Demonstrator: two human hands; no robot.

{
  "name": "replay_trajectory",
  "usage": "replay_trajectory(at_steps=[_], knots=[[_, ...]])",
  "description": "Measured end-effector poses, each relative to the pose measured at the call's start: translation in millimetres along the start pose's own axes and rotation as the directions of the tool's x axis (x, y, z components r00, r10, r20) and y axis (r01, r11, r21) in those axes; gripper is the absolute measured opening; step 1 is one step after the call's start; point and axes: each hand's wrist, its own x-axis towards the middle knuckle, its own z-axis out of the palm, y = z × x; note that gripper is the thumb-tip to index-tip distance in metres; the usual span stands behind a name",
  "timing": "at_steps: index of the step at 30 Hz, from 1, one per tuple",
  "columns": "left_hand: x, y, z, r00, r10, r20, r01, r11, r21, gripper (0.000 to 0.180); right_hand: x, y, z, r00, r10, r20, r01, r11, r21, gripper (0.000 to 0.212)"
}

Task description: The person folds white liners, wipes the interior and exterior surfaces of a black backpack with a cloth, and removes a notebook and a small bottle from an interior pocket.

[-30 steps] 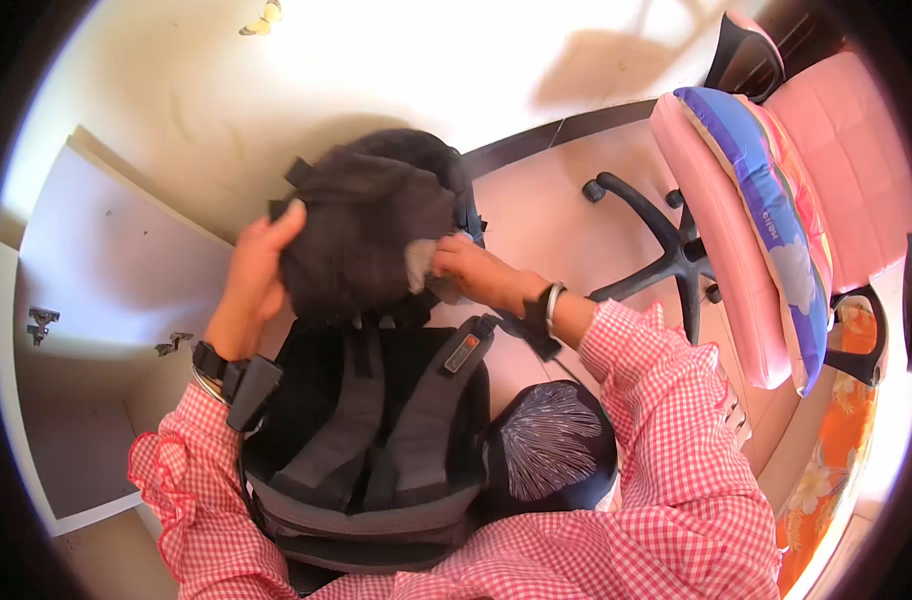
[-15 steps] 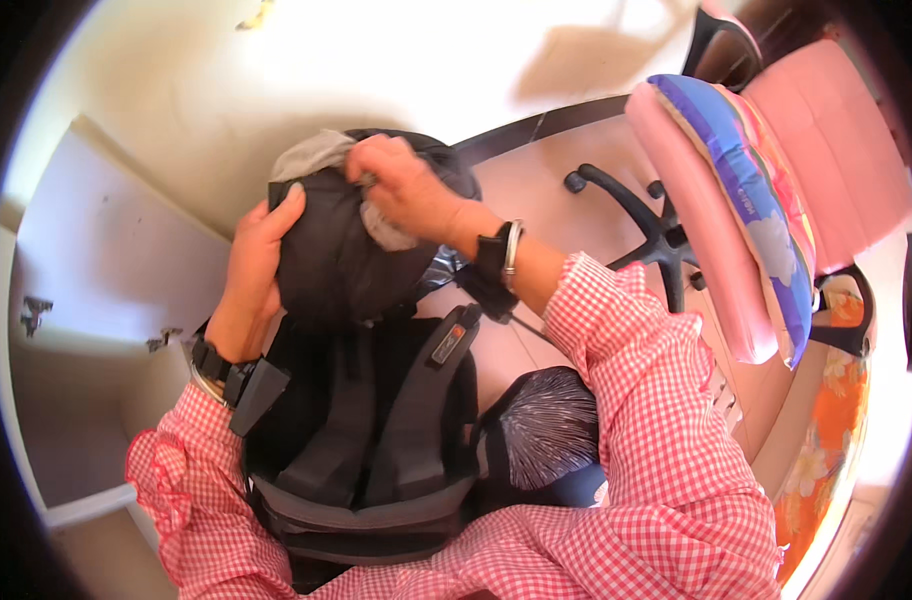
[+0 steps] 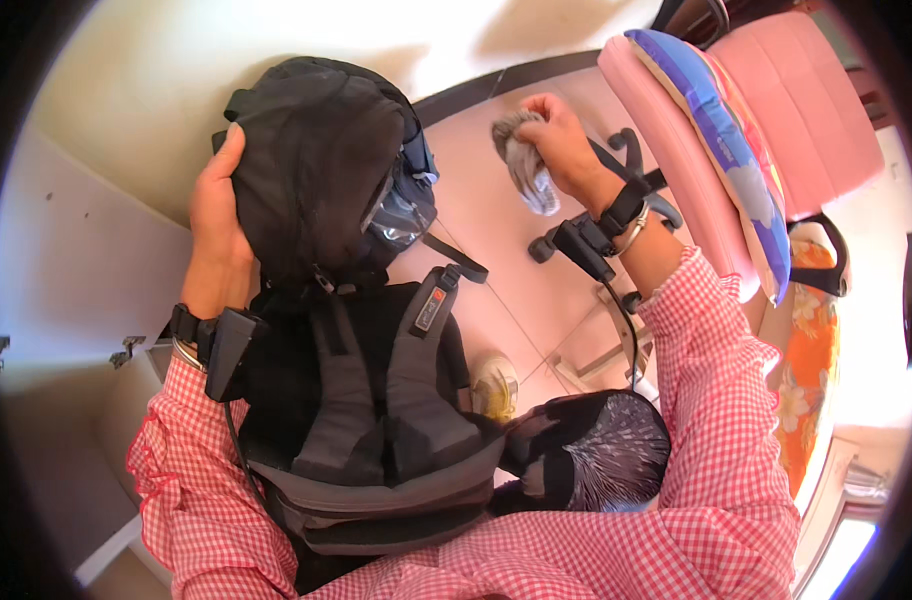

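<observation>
A black backpack (image 3: 321,160) stands in front of me, its rounded upper part leaning away toward the wall. My left hand (image 3: 219,205) grips its left edge, thumb on top and fingers hidden behind. Grey padded shoulder straps (image 3: 416,400) lie nearer, over my lap; I cannot tell whether they belong to the same bag. A see-through plastic piece (image 3: 401,215) shows at the bag's right side. Off to the right, over the floor, my right hand (image 3: 566,150) is closed on a crumpled grey cloth (image 3: 524,165), which hangs apart from the bag.
A pink swivel chair (image 3: 666,130) with a blue patterned cushion (image 3: 721,130) stands at the right. An open cabinet door (image 3: 86,240) is on the left. A shoe (image 3: 495,388) rests on the tiled floor, near my knee in dark patterned fabric (image 3: 626,450).
My right hand has moved right, away from the backpack, carrying the grey cloth off it. The upper part of the bag now sits farther up, with my left hand still on its edge.
</observation>
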Motion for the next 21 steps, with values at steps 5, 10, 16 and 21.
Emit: replay_trajectory(at_steps=[5,10,16,21], knots=[[8.5,-3.4,2.6,0.997,-0.041,0.064,0.048,0.992,-0.114,0.045,-31.0,-93.3,86.9,0.986,-0.099,0.137,0.101,0.995,-0.004,0.031],[16.7,2.0,0.6,0.996,0.090,0.009,-0.088,0.986,-0.139,0.045,-66.7,-27.0,193.3,0.644,-0.750,0.147,0.763,0.643,-0.063,0.027],[-5.6,5.9,30.5,0.978,0.092,-0.185,-0.113,0.988,-0.101,0.045,-121.2,147.9,123.7,0.966,-0.092,0.241,0.166,0.936,-0.309,0.024],[-6.5,4.0,33.6,0.975,0.046,-0.216,-0.061,0.996,-0.062,0.044,-63.3,55.4,18.1,0.818,0.293,0.495,0.130,0.744,-0.656,0.020]])
